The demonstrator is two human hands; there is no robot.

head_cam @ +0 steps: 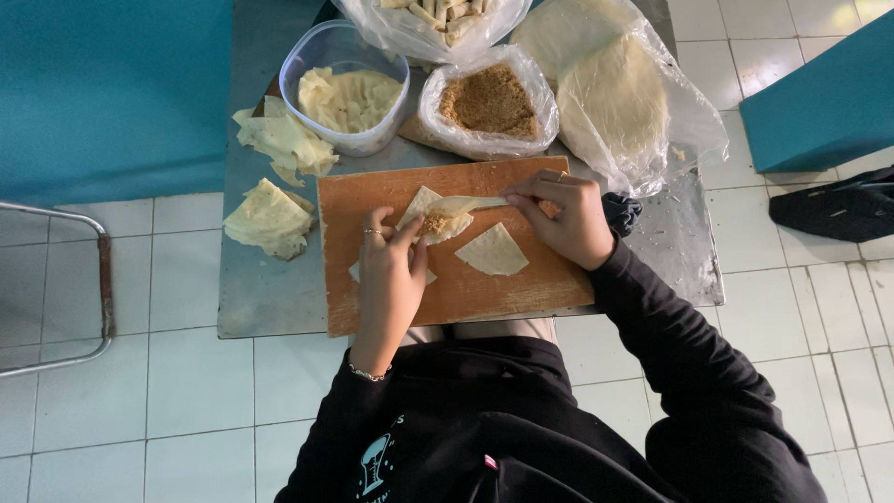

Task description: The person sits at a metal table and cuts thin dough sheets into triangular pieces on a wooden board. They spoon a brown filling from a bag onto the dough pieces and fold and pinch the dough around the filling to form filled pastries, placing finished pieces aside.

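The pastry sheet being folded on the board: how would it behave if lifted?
The pastry sheet probably flops: its edge bends easily under the right hand. It looks thin and light, so likely tears readily. The crumbly filling could spill if tilted.

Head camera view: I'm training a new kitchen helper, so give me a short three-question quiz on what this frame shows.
1. True or false: the wrapper under both hands has brown filling on it.
2. Which container holds the brown crumb filling? A) the clear plastic tub B) an open plastic bag C) a metal bowl
3. What lies on the wooden cutting board just below the right hand?

Key
1. True; the left hand presses one edge while the right hand pulls the other.
2. B
3. A spare triangular wrapper piece, unfilled.
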